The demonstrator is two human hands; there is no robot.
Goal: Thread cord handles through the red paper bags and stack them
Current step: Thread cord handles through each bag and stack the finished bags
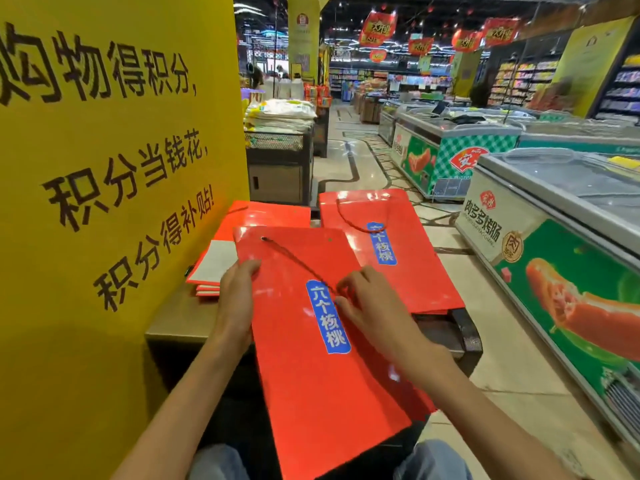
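My left hand [239,299] lies flat, fingers straight, on the near red bag's [311,375] left edge. My right hand [363,299] pinches the cord [294,259], threaded through its top-left hole. Corded bag [388,251] far right; flat stack [249,220] far left.

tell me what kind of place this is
Most likely a supermarket or grocery store. Chest freezers with food pictures line the aisle on the right, stocked shelves fill the back, and red promotional banners hang from the ceiling.
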